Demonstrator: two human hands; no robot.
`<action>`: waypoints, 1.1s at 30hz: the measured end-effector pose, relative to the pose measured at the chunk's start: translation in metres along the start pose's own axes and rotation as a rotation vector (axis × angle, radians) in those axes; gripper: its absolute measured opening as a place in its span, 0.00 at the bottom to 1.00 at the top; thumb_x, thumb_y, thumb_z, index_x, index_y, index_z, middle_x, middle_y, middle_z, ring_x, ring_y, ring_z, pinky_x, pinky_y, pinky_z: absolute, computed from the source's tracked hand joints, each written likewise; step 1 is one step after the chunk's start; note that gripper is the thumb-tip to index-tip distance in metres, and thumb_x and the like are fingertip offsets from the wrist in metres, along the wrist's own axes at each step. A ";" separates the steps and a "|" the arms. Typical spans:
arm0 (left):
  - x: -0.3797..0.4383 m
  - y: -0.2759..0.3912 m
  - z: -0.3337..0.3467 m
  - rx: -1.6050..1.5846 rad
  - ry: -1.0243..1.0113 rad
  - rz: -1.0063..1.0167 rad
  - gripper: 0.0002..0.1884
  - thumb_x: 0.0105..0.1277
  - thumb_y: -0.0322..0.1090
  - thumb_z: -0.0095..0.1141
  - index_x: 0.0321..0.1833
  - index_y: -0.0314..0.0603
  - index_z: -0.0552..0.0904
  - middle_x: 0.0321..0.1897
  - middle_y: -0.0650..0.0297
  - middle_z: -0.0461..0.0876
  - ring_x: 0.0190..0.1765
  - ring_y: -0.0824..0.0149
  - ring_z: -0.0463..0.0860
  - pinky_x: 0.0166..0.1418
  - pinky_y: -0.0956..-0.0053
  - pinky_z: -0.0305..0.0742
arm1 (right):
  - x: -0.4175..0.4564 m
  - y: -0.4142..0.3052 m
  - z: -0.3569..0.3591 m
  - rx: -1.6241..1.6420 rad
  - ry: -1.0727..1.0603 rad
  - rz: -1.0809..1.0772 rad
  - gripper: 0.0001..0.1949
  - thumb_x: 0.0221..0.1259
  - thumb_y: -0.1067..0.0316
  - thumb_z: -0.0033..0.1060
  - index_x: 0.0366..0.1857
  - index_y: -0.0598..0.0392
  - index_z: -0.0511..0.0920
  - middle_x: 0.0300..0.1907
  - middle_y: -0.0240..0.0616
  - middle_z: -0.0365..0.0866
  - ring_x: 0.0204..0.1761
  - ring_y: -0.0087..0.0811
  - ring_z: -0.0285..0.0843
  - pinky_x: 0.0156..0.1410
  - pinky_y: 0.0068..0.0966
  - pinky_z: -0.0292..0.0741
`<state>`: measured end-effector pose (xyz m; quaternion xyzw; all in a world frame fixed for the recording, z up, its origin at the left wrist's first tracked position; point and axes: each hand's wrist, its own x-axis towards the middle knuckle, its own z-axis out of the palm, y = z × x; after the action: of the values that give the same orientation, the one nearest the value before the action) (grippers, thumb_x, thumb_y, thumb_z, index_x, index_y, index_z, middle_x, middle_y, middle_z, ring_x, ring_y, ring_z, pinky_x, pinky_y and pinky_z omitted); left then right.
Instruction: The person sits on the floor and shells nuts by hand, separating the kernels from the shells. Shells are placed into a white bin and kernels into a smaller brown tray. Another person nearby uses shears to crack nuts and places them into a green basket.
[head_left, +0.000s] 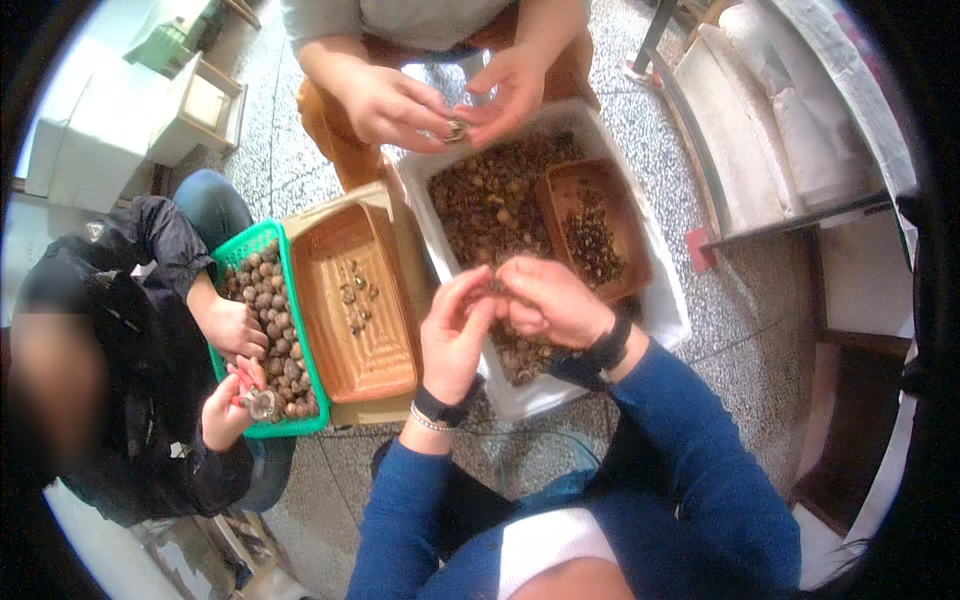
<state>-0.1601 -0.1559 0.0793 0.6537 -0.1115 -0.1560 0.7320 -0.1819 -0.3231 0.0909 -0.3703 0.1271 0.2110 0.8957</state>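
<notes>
My left hand (456, 334) and my right hand (556, 301) meet over the front part of a white box (679, 311). Between their fingertips they pinch a small dark piece (497, 286), perhaps of nut or shell; the fingers mostly cover it. Below and beyond my hands, the box is filled with brown nut shells and fragments (487, 199). Inside it, near my right hand, stands a brown basket-like tray (641, 262) with many small dark pieces (592, 240). Left of my left hand is a larger brown woven-pattern tray (375, 367) with several pieces (358, 292) in it.
At the left, a person's hands (234, 330) are at a green plastic basket (324, 405) of round brown nuts (277, 322), one holding a red-handled cracking tool (259, 403). Opposite, another person's hands (397, 109) hold a small piece (454, 131). Shelving (739, 142) stands right.
</notes>
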 end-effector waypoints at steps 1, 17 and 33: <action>0.000 -0.001 0.001 0.001 0.016 0.002 0.17 0.70 0.23 0.55 0.61 0.34 0.77 0.53 0.61 0.81 0.53 0.72 0.80 0.59 0.76 0.74 | 0.002 0.003 -0.004 -0.039 -0.010 0.018 0.12 0.78 0.59 0.43 0.36 0.55 0.73 0.24 0.27 0.70 0.18 0.15 0.58 0.22 0.15 0.56; 0.007 -0.010 -0.002 0.360 -0.022 0.120 0.13 0.65 0.21 0.60 0.52 0.34 0.84 0.46 0.61 0.82 0.50 0.70 0.81 0.56 0.78 0.75 | 0.002 0.013 -0.008 -0.043 0.130 0.068 0.12 0.78 0.58 0.46 0.37 0.54 0.73 0.25 0.26 0.72 0.17 0.13 0.57 0.21 0.14 0.55; 0.008 -0.012 0.005 0.375 -0.052 0.001 0.13 0.66 0.25 0.60 0.53 0.34 0.81 0.47 0.62 0.84 0.48 0.72 0.82 0.56 0.77 0.76 | 0.001 0.015 -0.011 -0.272 0.274 -0.053 0.12 0.74 0.58 0.53 0.33 0.53 0.73 0.23 0.26 0.74 0.18 0.13 0.63 0.21 0.14 0.60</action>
<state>-0.1554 -0.1645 0.0680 0.7744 -0.1579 -0.1490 0.5944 -0.1889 -0.3210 0.0733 -0.5165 0.2083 0.1502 0.8169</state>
